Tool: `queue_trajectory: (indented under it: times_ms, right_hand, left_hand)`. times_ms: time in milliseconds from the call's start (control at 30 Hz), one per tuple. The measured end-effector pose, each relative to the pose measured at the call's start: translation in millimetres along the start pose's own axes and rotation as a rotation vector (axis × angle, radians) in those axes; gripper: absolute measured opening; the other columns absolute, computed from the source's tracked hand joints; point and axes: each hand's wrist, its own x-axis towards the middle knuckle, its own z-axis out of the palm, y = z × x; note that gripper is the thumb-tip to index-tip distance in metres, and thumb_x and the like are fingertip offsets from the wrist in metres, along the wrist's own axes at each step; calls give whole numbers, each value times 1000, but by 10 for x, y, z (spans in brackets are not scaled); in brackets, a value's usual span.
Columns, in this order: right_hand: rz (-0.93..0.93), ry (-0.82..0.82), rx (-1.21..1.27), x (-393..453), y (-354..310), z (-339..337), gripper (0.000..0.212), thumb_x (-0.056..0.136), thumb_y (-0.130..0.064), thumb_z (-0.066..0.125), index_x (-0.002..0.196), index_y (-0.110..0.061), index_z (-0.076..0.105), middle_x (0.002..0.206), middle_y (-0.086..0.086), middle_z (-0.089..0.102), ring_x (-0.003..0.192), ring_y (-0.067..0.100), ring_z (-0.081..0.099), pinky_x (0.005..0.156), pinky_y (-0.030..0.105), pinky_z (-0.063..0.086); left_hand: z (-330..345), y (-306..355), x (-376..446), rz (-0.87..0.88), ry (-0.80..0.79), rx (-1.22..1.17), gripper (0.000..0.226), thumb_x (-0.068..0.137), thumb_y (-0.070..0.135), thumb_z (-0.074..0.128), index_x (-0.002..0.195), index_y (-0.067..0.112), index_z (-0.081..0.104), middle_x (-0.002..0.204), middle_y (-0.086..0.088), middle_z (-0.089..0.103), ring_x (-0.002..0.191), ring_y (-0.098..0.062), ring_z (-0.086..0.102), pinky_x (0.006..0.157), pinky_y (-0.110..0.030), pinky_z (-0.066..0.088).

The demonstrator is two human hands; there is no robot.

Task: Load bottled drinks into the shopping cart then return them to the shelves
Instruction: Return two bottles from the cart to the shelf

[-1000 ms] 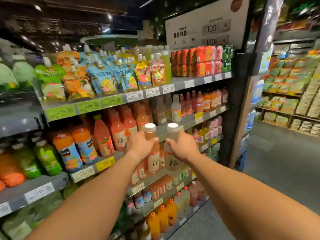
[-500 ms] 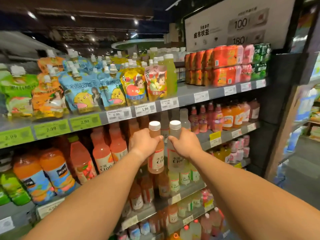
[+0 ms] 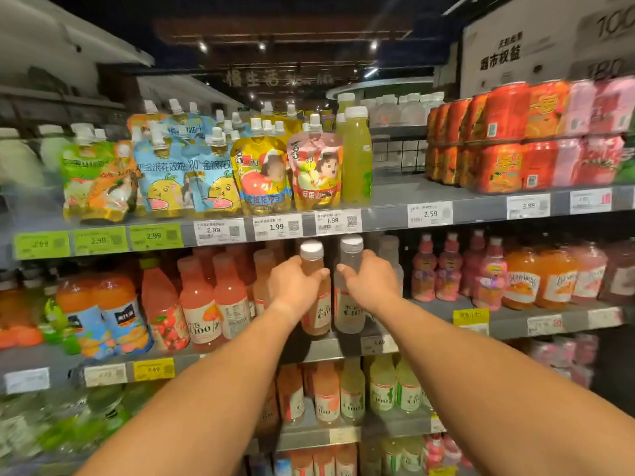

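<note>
Holding two bottles upright at centre frame, one in each hand, head view only. My left hand point(image 3: 296, 286) wraps its fingers round the orange bottle point(image 3: 315, 293), white cap up, label partly visible below my knuckles. My right hand point(image 3: 369, 285) grips the clear bottle point(image 3: 348, 304) the same way, thumb curled onto its near side. The two bottles stand just beside each other, nearly touching, their bases at the front edge of the middle shelf point(image 3: 549, 321), under the row of price tags point(image 3: 276, 228). Cannot tell if the bases rest on the shelf or hang just above it.

Left of my hands: pink and orange juice bottles point(image 3: 199, 304) in a row on the same shelf. Upper centre: spouted drink pouches point(image 3: 261, 176) and a green juice bottle point(image 3: 357, 159). Upper right: stacked red and pink cans point(image 3: 508, 139). Lower centre: more small bottles point(image 3: 350, 389), blurred.
</note>
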Motion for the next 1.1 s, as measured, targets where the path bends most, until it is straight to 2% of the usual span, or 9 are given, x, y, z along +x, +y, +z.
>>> queue_trajectory:
  times_ms: [167,367,467,533,600,733,833,1000,1100]
  right_hand:
    - [4,-51,46,159,100,85,45,93,-47,56,113,-7,51,112,15,63,104,35,59,84,41,50]
    - [29,-114,17,312,198,265,43,90,-52,57,106,-12,55,103,9,63,92,27,60,71,34,47]
    - [29,-141,-10,409,214,335,39,89,-53,58,84,-15,53,92,8,64,86,28,61,67,32,45]
    - [14,-158,-45,474,203,331,44,88,-53,59,67,-18,45,78,4,58,77,27,58,64,30,41]
    - [7,-177,-62,503,220,334,46,88,-56,58,63,-20,45,70,-1,52,66,22,52,61,29,38]
    - [-6,-179,-36,476,286,358,44,87,-60,56,83,-16,58,75,-1,55,70,21,51,60,30,39]
    - [-5,-169,-26,457,304,348,47,87,-60,56,90,-14,58,85,4,61,78,25,56,65,31,42]
    - [19,-166,4,379,289,346,58,87,-61,55,109,-7,57,103,9,64,87,26,58,67,30,41]
    - [37,-132,19,268,220,296,74,83,-64,60,123,-3,50,115,14,61,102,32,60,71,31,41]
  left_hand:
    - [158,-40,107,-69,37,14,33,80,58,68,88,28,58,95,1,69,96,-25,65,70,-26,37]
    - [369,-105,310,-114,-14,128,64,80,62,66,119,11,64,118,-11,68,111,-32,62,80,-32,44]
    - [394,-144,425,-168,-95,112,59,80,63,66,106,10,66,111,-12,69,100,-31,64,71,-30,40]
    - [378,-159,498,-181,-150,98,59,81,60,67,106,7,65,110,-13,68,97,-31,64,70,-30,41]
    - [356,-182,516,-180,-190,81,56,83,57,67,108,7,63,109,-11,67,94,-28,62,71,-30,41]
    - [342,-243,514,-170,-260,20,39,87,52,66,98,16,54,98,-1,57,79,-15,55,66,-29,40]
    - [355,-248,499,-157,-265,-21,45,90,48,64,114,12,55,108,-5,60,89,-17,52,76,-29,39]
    - [378,-241,375,-159,-256,-85,60,92,46,62,133,5,48,133,-10,56,99,-12,45,82,-28,36]
    - [331,-263,289,-166,-243,-76,74,89,47,66,143,4,36,143,-13,49,119,-24,51,91,-33,41]
